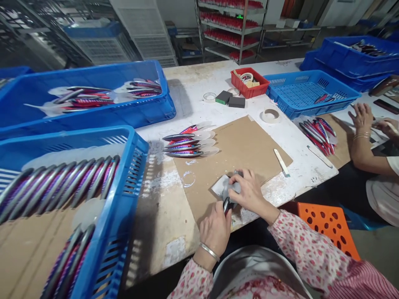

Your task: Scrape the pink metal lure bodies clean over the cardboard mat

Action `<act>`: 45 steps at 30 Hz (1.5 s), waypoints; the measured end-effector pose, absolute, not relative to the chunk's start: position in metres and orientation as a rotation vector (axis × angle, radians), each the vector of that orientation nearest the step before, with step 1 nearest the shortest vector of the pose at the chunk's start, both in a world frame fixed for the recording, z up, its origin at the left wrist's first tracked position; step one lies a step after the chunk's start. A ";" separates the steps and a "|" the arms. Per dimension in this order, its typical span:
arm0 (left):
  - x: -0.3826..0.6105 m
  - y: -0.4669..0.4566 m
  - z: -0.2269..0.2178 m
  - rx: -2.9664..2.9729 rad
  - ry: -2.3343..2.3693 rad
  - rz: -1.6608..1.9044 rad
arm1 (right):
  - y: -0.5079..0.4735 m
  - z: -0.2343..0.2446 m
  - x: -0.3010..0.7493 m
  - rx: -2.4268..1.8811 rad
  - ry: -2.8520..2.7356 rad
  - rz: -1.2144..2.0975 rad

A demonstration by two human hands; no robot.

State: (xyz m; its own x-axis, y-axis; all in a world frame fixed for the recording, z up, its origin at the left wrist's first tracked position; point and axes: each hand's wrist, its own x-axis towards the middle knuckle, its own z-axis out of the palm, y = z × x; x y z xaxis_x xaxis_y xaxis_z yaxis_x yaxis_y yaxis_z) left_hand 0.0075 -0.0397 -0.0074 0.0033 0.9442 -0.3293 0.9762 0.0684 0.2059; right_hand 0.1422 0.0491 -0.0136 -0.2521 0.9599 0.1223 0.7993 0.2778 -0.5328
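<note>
My left hand (215,226) is closed around a dark-backed fishing lure (226,204) near the table's front edge. The lure's translucent lip points away from me, toward my right hand (247,191). The fingers of that hand are curled in a pinch at the lip, over a thin grey piece partly hidden by them. A pale square sheet (220,185) lies under the lip on the brown cardboard (240,141). Several finished-looking lures (183,143) with clear lips rest in a stack at the cardboard's far left corner.
Blue crates (137,162) with rows of lures stand at left. Toward the back are a red basket (254,89), dark blocks (237,102), a tape roll (270,116) and a blue tray (311,77). A white-handled tool (280,161) lies rightward. A co-worker's hands (363,120) work at far right.
</note>
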 end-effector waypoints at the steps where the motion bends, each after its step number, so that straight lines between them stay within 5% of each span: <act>1: 0.007 -0.040 -0.007 1.913 1.978 -0.117 | 0.051 -0.014 0.142 -1.589 -2.126 0.524; 45: -0.010 -0.039 -0.019 1.941 1.860 0.067 | 0.048 -0.016 0.150 -1.595 -2.029 0.468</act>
